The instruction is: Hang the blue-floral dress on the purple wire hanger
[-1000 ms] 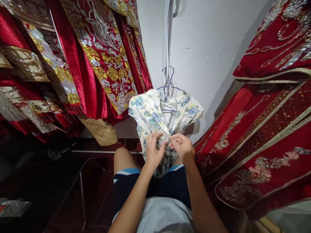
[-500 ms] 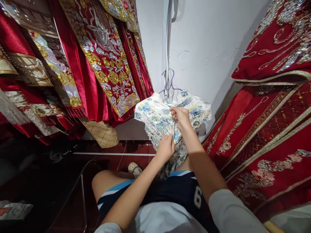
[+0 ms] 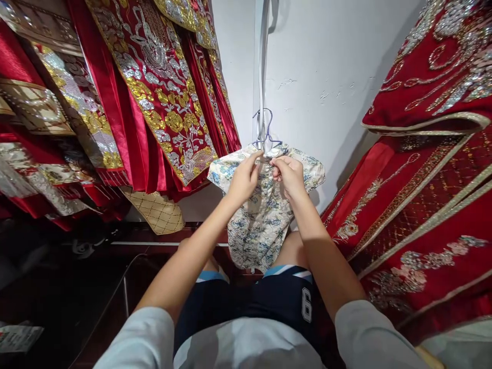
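Observation:
A short-sleeved floral garment point(image 3: 255, 225) hangs from a thin purple hanger point(image 3: 268, 128) in front of the wall. My left hand point(image 3: 246, 177) pinches the garment near its neckline, just left of the front opening. Right beside it, my right hand point(image 3: 289, 173) has its fingers closed on the other side of the neckline. The fingertips of both hands are a small gap apart below the hanger. The lower part of the garment hangs down toward my knees.
Red garments with gold and silver embroidery point(image 3: 172, 113) hang at the left. More red beaded garments point(image 3: 434, 169) hang at the right. A white vertical pole point(image 3: 261, 66) runs up the wall point(image 3: 319, 51). Dark items lie at the lower left.
Both hands have moved to the neckline, my left hand rising from lower down the front. The garment now hangs straighter, with its front halves together. My legs have drawn closer together.

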Demonstrator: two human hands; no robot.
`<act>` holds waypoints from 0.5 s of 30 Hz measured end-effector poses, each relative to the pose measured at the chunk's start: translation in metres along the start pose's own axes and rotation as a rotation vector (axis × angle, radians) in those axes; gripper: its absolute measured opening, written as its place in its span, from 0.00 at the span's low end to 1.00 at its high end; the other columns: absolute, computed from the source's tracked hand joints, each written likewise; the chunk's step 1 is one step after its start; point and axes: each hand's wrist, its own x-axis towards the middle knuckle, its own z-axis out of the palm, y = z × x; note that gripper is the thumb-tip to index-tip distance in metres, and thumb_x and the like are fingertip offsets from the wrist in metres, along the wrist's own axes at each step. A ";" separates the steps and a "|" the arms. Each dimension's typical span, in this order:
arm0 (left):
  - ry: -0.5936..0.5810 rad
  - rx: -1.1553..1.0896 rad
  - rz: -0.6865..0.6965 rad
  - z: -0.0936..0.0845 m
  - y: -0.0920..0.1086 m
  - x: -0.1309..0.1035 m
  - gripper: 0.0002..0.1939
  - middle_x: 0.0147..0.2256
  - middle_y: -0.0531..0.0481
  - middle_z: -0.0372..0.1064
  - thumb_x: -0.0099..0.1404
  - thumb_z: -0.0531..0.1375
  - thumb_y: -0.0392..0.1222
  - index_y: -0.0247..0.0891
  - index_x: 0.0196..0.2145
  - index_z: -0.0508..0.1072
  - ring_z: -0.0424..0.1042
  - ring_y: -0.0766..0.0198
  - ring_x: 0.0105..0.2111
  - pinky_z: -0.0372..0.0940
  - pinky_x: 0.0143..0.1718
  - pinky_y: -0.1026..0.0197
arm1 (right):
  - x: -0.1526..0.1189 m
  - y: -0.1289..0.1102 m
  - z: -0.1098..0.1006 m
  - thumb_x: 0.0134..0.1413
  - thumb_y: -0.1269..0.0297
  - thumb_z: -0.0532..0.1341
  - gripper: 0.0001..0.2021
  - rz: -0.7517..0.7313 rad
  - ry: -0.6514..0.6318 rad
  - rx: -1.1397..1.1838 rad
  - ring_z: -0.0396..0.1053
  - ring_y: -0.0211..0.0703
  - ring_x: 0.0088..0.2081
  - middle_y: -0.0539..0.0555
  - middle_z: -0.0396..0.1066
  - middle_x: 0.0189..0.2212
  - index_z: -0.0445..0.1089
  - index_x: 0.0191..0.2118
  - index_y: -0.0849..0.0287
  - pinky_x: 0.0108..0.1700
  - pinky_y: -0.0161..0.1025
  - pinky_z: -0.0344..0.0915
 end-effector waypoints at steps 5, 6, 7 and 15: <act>-0.058 0.081 0.089 -0.004 0.008 0.038 0.05 0.31 0.47 0.69 0.68 0.56 0.35 0.36 0.35 0.73 0.68 0.58 0.35 0.60 0.40 0.58 | 0.007 0.015 0.001 0.50 0.65 0.62 0.07 -0.099 0.029 -0.101 0.55 0.32 0.16 0.43 0.60 0.13 0.64 0.24 0.57 0.20 0.31 0.52; -0.046 0.062 0.089 -0.003 0.011 0.038 0.05 0.30 0.48 0.68 0.68 0.57 0.34 0.36 0.33 0.72 0.67 0.59 0.34 0.59 0.39 0.59 | 0.008 0.024 0.000 0.50 0.64 0.61 0.08 -0.106 0.055 -0.129 0.54 0.32 0.17 0.43 0.60 0.13 0.63 0.24 0.56 0.21 0.31 0.51; -0.017 0.032 0.082 -0.004 0.013 0.038 0.06 0.30 0.49 0.68 0.68 0.57 0.34 0.36 0.32 0.71 0.66 0.60 0.34 0.58 0.39 0.59 | 0.007 0.035 0.000 0.50 0.64 0.61 0.08 -0.103 0.075 -0.166 0.54 0.32 0.17 0.42 0.60 0.14 0.63 0.23 0.56 0.22 0.31 0.51; 0.549 -0.450 -0.341 -0.049 -0.072 0.026 0.12 0.28 0.55 0.61 0.72 0.55 0.31 0.35 0.28 0.65 0.61 0.70 0.31 0.58 0.38 0.64 | -0.043 0.104 -0.015 0.43 0.63 0.60 0.10 0.149 0.019 -0.167 0.50 0.32 0.18 0.43 0.56 0.13 0.61 0.18 0.56 0.23 0.33 0.44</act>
